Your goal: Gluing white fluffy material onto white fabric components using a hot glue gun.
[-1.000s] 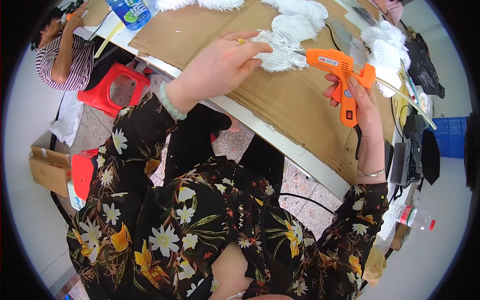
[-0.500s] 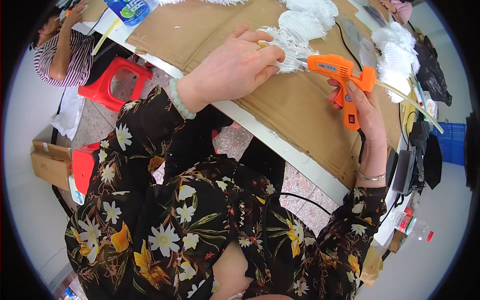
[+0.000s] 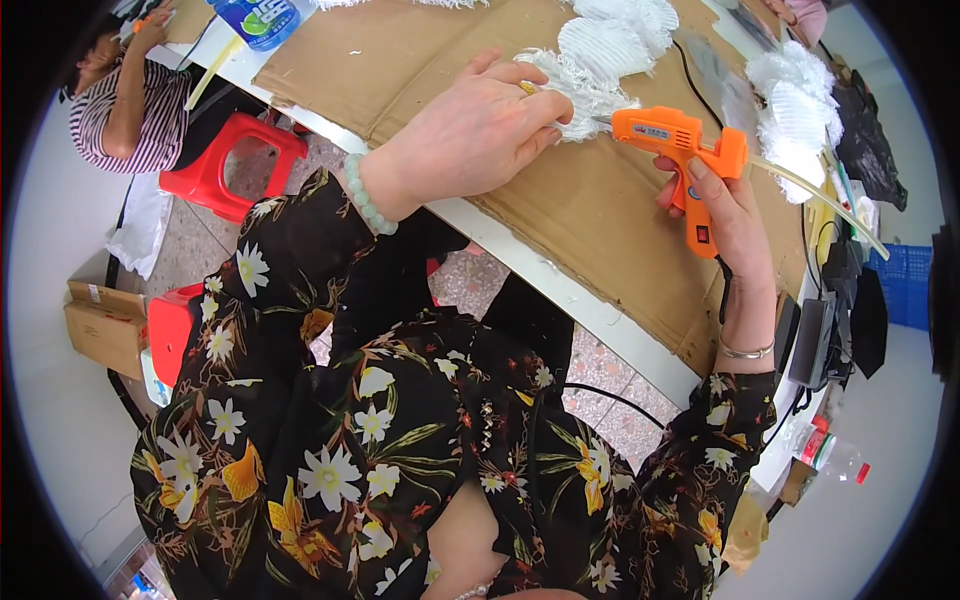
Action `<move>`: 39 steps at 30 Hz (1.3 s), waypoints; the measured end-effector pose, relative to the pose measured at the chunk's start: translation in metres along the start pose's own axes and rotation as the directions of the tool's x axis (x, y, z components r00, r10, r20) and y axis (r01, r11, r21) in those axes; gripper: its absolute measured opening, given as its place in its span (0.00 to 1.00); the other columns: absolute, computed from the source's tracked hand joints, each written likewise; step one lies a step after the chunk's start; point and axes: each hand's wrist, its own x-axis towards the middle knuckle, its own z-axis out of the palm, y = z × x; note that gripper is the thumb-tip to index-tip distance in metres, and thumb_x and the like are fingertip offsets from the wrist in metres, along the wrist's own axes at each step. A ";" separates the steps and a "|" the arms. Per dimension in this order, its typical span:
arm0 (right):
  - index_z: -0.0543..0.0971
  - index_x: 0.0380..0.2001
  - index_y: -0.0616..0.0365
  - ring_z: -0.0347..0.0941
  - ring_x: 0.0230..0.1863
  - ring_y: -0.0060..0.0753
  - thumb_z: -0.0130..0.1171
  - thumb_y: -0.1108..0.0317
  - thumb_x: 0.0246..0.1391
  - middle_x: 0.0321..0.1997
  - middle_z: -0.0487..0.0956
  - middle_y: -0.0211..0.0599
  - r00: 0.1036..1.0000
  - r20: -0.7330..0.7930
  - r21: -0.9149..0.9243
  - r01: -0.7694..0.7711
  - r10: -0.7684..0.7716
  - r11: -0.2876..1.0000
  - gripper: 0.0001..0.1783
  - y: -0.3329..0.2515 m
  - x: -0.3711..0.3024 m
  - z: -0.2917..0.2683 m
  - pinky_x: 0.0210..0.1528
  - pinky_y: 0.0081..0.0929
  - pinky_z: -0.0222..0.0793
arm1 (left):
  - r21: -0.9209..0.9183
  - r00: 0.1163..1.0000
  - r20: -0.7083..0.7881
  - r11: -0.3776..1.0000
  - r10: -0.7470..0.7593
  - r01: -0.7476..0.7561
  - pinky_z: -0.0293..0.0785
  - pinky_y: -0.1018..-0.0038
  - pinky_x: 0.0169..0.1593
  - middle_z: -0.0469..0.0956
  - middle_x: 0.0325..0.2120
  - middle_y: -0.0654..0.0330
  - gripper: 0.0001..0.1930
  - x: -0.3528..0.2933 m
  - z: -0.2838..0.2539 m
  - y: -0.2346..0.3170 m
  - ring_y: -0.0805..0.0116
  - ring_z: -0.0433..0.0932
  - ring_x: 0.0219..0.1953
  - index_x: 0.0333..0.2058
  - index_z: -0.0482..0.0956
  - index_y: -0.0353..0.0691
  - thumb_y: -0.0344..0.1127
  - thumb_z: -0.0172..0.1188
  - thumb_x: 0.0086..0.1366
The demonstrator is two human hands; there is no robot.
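Both hands are at work over the cardboard sheet (image 3: 560, 215) that covers the white table (image 3: 590, 310). Left hand (image 3: 475, 135) lies palm down with fingers curled and pressed together onto a white fringed fabric piece (image 3: 585, 95), pinning it flat against the cardboard; a pale bead bracelet (image 3: 362, 193) sits on that wrist. Right hand (image 3: 725, 205) is closed round the grip of an orange glue gun (image 3: 675, 140), forefinger lying along the trigger area; whether the trigger is squeezed cannot be told. The gun's nozzle points left and meets the edge of the fringed piece just beside the left fingertips. A clear glue stick (image 3: 815, 195) projects from the back of the gun toward the right.

Judgement: gluing is the step in hand, with the nozzle set at the seam of the piece and the piece held down for it. The next move would call for a steady feed of glue along that edge, the left fingers kept just clear of the hot tip, then firm pressure on the joint while it sets.

Surroundings, left to right: a person in a striped top (image 3: 125, 110) seated at far left; a red plastic stool (image 3: 225, 165) below the table edge; a brown carton (image 3: 105, 325) on the floor; more finished white ruffled pieces (image 3: 610, 40) behind the work and others (image 3: 795, 105) at right; a blue crate (image 3: 905, 285) at far right.
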 end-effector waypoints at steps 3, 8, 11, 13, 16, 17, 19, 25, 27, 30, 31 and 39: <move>0.68 0.51 0.62 0.72 0.32 0.24 0.47 0.58 0.60 0.42 0.77 0.39 1.000 0.007 -0.003 0.007 -0.007 1.000 0.22 -0.001 -0.001 0.001 0.34 0.22 0.68 | -0.008 1.000 -0.005 1.000 -0.005 0.005 0.59 0.58 0.54 0.77 0.26 0.60 0.07 0.001 0.000 0.001 0.59 0.71 0.47 0.36 0.72 0.42 0.34 0.53 0.60; 0.68 0.51 0.61 0.71 0.31 0.23 0.48 0.57 0.60 0.42 0.77 0.38 1.000 0.010 -0.039 0.003 -0.003 0.999 0.22 -0.003 0.001 0.003 0.33 0.21 0.67 | -0.005 1.000 -0.018 1.000 0.002 -0.002 0.60 0.61 0.53 0.77 0.26 0.61 0.06 0.001 0.000 0.000 0.61 0.72 0.46 0.35 0.72 0.41 0.32 0.52 0.59; 0.68 0.51 0.61 0.71 0.30 0.22 0.48 0.56 0.60 0.41 0.77 0.36 0.999 0.034 -0.048 0.010 -0.008 0.999 0.22 0.001 0.004 0.002 0.32 0.21 0.67 | -0.006 1.000 -0.013 1.000 -0.001 0.000 0.61 0.62 0.52 0.77 0.26 0.61 0.06 0.002 0.000 0.000 0.62 0.72 0.45 0.35 0.73 0.41 0.31 0.52 0.58; 0.68 0.50 0.61 0.71 0.29 0.22 0.48 0.56 0.60 0.41 0.77 0.36 1.000 0.027 -0.053 0.010 -0.009 0.999 0.22 0.000 0.002 0.004 0.32 0.20 0.67 | -0.012 1.000 -0.006 1.000 -0.002 0.002 0.61 0.62 0.51 0.77 0.26 0.62 0.07 0.002 0.001 -0.001 0.62 0.72 0.45 0.35 0.73 0.41 0.31 0.52 0.58; 0.69 0.50 0.61 0.71 0.29 0.21 0.48 0.56 0.60 0.40 0.77 0.35 1.000 0.020 -0.067 0.011 -0.010 0.998 0.22 -0.001 0.001 0.005 0.32 0.20 0.67 | -0.014 1.000 -0.022 1.000 0.007 -0.007 0.61 0.63 0.51 0.77 0.26 0.62 0.07 0.002 0.001 -0.003 0.63 0.73 0.44 0.35 0.73 0.41 0.30 0.52 0.57; 0.69 0.49 0.61 0.71 0.29 0.21 0.48 0.56 0.60 0.40 0.77 0.35 1.000 0.017 -0.075 0.011 -0.010 0.997 0.22 -0.002 0.001 0.005 0.32 0.20 0.67 | -0.016 1.000 -0.022 1.000 0.008 -0.008 0.61 0.63 0.51 0.77 0.26 0.63 0.07 0.002 0.001 -0.003 0.63 0.73 0.44 0.35 0.73 0.41 0.30 0.52 0.56; 0.69 0.49 0.61 0.71 0.29 0.20 0.48 0.55 0.60 0.40 0.77 0.35 1.000 0.022 -0.078 0.024 -0.022 0.997 0.22 -0.002 0.002 0.005 0.32 0.20 0.67 | -0.013 1.000 -0.018 1.000 0.004 -0.004 0.62 0.63 0.50 0.77 0.26 0.63 0.07 0.002 -0.001 -0.002 0.63 0.73 0.44 0.35 0.73 0.41 0.29 0.52 0.56; 0.69 0.49 0.62 0.71 0.29 0.21 0.47 0.56 0.60 0.40 0.77 0.35 0.999 0.023 -0.105 0.025 -0.023 0.994 0.22 -0.001 0.001 0.003 0.33 0.21 0.67 | -0.012 0.999 0.030 1.000 -0.018 0.018 0.62 0.65 0.54 0.77 0.28 0.62 0.05 0.003 -0.001 -0.001 0.61 0.72 0.44 0.35 0.73 0.39 0.29 0.50 0.60; 0.70 0.49 0.63 0.71 0.29 0.21 0.47 0.56 0.60 0.40 0.77 0.35 0.999 0.029 -0.119 0.026 -0.023 0.993 0.22 -0.002 0.001 0.003 0.33 0.21 0.67 | -0.016 1.000 -0.012 1.000 0.008 -0.008 0.62 0.63 0.50 0.77 0.26 0.62 0.07 0.004 0.002 -0.003 0.64 0.73 0.42 0.35 0.73 0.41 0.28 0.52 0.56; 0.70 0.48 0.63 0.71 0.30 0.21 0.46 0.56 0.60 0.40 0.77 0.35 0.999 0.044 -0.138 0.010 -0.004 0.990 0.21 -0.004 0.000 0.005 0.34 0.21 0.68 | -0.024 1.000 -0.012 1.000 -0.009 0.008 0.63 0.63 0.50 0.77 0.27 0.63 0.07 0.002 0.000 -0.004 0.64 0.74 0.42 0.35 0.73 0.42 0.28 0.52 0.55; 0.70 0.48 0.63 0.71 0.30 0.21 0.46 0.57 0.60 0.40 0.77 0.35 0.998 0.058 -0.137 0.016 -0.009 0.990 0.21 -0.006 0.001 0.006 0.34 0.21 0.68 | -0.019 1.000 -0.012 1.000 -0.017 0.017 0.63 0.63 0.50 0.77 0.27 0.63 0.07 0.001 -0.002 -0.004 0.64 0.74 0.42 0.35 0.73 0.42 0.28 0.52 0.55; 0.71 0.46 0.62 0.70 0.29 0.20 0.46 0.57 0.60 0.39 0.76 0.34 0.999 0.031 -0.128 0.016 -0.012 0.992 0.20 -0.007 -0.002 0.007 0.33 0.20 0.67 | -0.072 0.999 0.018 0.997 -0.040 0.041 0.64 0.68 0.52 0.77 0.29 0.61 0.07 0.006 0.000 -0.005 0.61 0.72 0.42 0.36 0.72 0.39 0.26 0.48 0.59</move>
